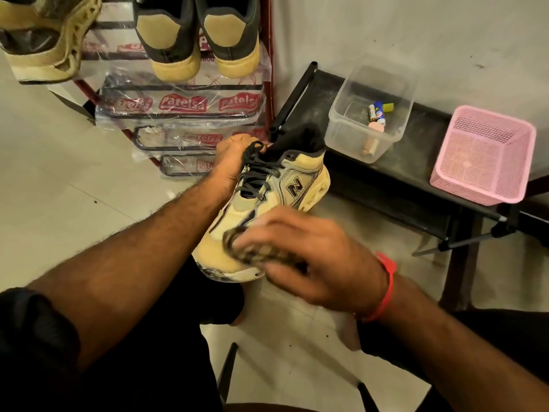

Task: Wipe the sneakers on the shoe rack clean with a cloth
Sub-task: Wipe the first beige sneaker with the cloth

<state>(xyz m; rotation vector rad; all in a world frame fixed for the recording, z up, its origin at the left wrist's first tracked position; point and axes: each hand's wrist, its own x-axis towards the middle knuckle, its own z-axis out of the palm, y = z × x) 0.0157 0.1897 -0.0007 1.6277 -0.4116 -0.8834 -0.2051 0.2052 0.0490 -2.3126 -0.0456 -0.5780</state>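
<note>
Right hand (pixel 309 254) presses a cloth (pixel 252 251) on the toe of the sneaker (pixel 267 209), gripped by the left hand (pixel 234 162) below the shoe rack (pixel 178 114) — racked pairs seemingly remain.

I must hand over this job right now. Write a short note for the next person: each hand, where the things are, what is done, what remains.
Left hand grips the sneaker at the laces, held above the floor.
Right hand presses the cloth on the toe area; it is blurred.
Done: cannot tell how much is clean; dark marks show on the toe sole edge.
Left: finish this sneaker, then the pair and the single shoe on the shoe rack.
</note>
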